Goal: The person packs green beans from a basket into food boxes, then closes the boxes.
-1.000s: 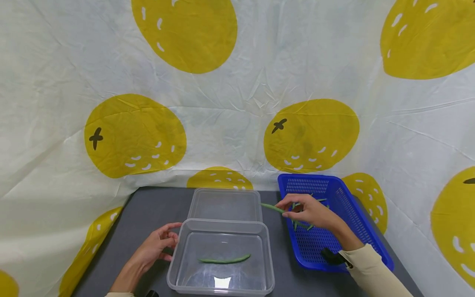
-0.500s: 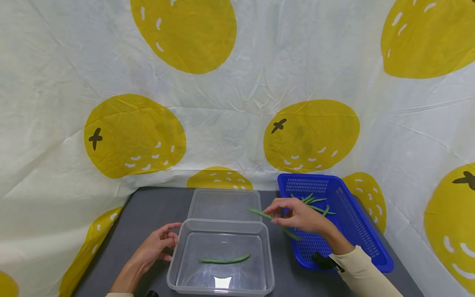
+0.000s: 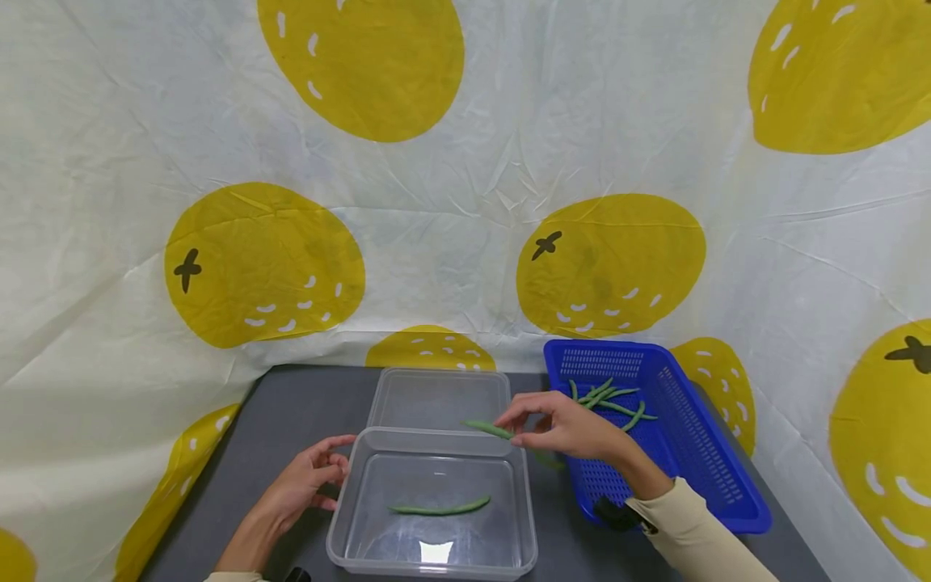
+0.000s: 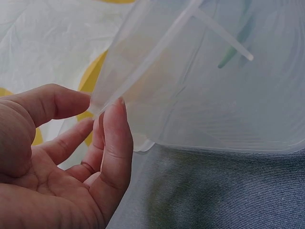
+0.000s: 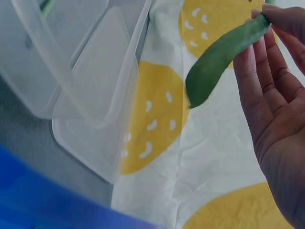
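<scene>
**PICK-AND-PLACE: CARRY PHASE**

Green bean [image 3: 486, 428]: pinched betw. thumb and fingertips of R hand [image 3: 556, 424], near back R corner of clear box [image 3: 407, 477]. Step in hand (judged, not confirmed): transfer into box. Next move prob. calls for lowering near second bean [image 3: 444, 509] inside, then release. L hand [image 3: 305, 477]: half-relaxed, fingers touching box's L wall, no grip apparent. Behind box: flat lid [image 3: 440, 396]. To R: blue basket [image 3: 705, 436] w/ more beans [image 3: 607, 396]. Surface: dark grey tabletop [image 3: 313, 396]. Room: white cloth [image 3: 436, 259] w/ yellow fruit print.
</scene>
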`<state>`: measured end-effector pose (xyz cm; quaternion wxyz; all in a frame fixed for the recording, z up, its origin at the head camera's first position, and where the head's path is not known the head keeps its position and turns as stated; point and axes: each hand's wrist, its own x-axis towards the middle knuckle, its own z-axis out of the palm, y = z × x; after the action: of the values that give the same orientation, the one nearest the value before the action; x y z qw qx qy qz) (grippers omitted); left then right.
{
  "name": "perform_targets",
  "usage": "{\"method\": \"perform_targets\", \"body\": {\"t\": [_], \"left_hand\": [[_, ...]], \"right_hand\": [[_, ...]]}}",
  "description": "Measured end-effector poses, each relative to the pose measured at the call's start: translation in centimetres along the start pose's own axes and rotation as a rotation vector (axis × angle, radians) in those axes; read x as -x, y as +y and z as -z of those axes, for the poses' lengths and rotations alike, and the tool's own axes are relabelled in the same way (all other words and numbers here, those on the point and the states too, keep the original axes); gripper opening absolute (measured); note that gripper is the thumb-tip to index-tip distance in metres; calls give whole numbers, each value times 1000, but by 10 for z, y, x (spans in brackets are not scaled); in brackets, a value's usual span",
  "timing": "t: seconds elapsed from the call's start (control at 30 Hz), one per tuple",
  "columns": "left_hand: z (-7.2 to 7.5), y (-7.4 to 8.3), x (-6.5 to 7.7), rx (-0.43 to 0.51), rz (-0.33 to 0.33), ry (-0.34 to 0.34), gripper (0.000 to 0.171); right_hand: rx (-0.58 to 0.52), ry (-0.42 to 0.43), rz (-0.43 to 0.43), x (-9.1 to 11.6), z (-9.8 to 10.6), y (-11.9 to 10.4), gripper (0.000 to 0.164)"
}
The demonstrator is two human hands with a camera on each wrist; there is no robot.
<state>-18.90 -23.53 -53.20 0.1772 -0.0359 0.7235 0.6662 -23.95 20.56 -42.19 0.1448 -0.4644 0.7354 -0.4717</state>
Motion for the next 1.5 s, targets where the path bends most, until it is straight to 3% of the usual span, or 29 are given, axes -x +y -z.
{"method": "perform_targets", "body": {"t": [0.27, 0.57, 0.87, 1.13, 1.5], "left_hand": [[1, 1, 0, -4, -8, -11, 63], [1, 0, -1, -2, -4, -10, 62], [1, -1, -2, 8, 5, -7, 63], [3, -1, -2, 9, -7, -23, 63], [2, -3, -3, 18, -11, -21, 65]], "right_hand": [[-51, -31, -17, -15, -9, -4, 27], [-88, -100, 55, -31, -24, -6, 27], [-106, -122, 62, -33, -33, -2, 26], [-53, -60, 49, -14, -14, 4, 26], [54, 40, -123, 25, 34, 22, 27]]}}
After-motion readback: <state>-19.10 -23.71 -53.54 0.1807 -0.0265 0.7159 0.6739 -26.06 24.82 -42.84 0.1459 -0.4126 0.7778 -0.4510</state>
